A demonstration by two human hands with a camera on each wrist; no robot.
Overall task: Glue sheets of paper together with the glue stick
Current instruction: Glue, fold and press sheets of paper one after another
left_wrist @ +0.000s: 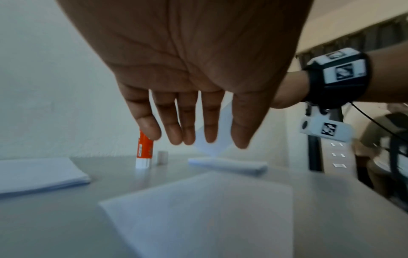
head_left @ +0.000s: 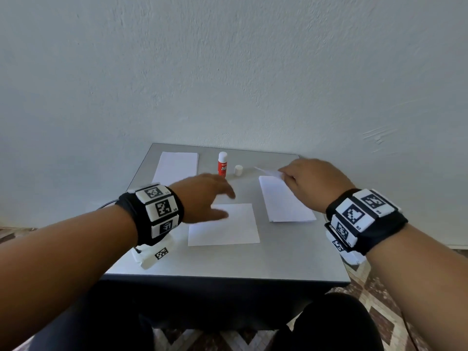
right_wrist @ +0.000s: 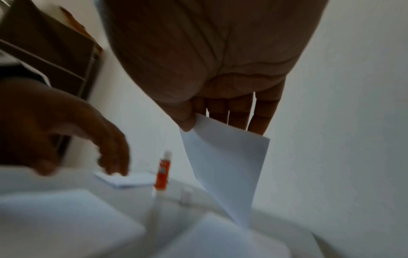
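Head view: glue stick [head_left: 222, 164] stands upright at the far middle of the grey bench [head_left: 291, 259], orange body, white top, uncapped; its small white cap [head_left: 238, 170] stands just beside it on the right. Single sheet [head_left: 224, 224] lies flat at bench centre. One paper stack [head_left: 176, 166] far left, a second stack [head_left: 285, 200] on the right. Left hand [head_left: 202, 196] hovers over the far-left edge of the single sheet, fingers extended and blurred, holding nothing. Right hand [head_left: 307, 182] pinches a lifted sheet [head_left: 268, 171] above the far end of the right stack

Left wrist view: left hand [left_wrist: 187, 69] palm down, fingers [left_wrist: 176, 129] straight and slightly spread, nothing in them, well above the single sheet [left_wrist: 203, 209]. Glue stick [left_wrist: 144, 153] upright beyond the fingertips, cap [left_wrist: 163, 157] beside it

Right wrist view: right hand [right_wrist: 209, 61] grips the lifted sheet [right_wrist: 227, 167] by its top corner, thumb against fingers [right_wrist: 262, 118]; the sheet hangs tilted, its lower edge near the stack [right_wrist: 220, 240]. Glue stick [right_wrist: 163, 172] upright, blurred
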